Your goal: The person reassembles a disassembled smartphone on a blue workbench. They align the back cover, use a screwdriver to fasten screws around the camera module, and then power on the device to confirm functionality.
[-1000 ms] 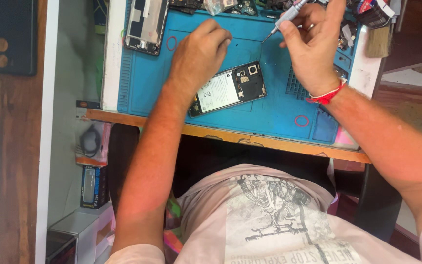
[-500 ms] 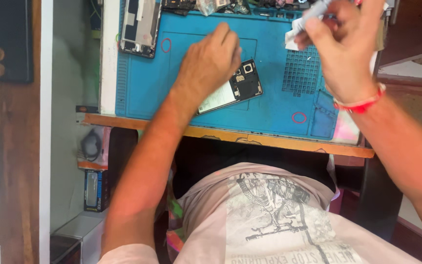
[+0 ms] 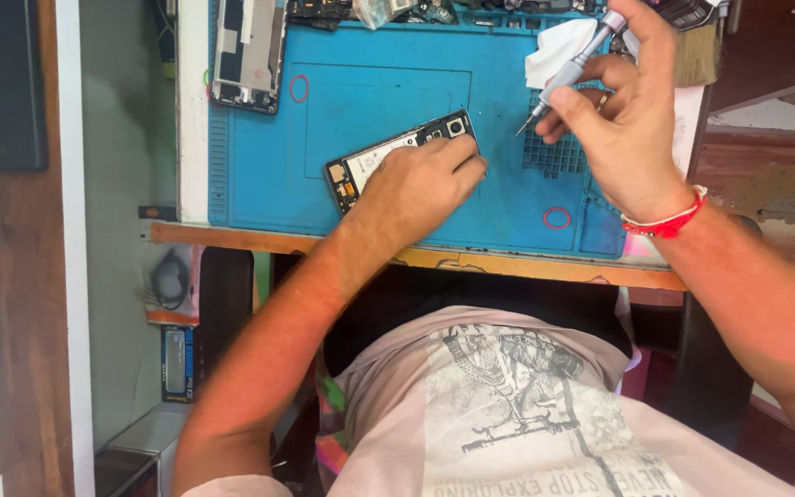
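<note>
A small rectangular package [image 3: 177, 364] hangs below the table's [image 3: 508, 262] left edge — dark blue with an orange strip along one side and a pale grey window in the middle. Just above it sits a flat packet [image 3: 172, 285] with an orange lower border, a black coiled cable showing through its clear front. At the bottom left corner lies a white box [image 3: 131, 451] with a dark glossy top — its details cannot be made out.
</note>
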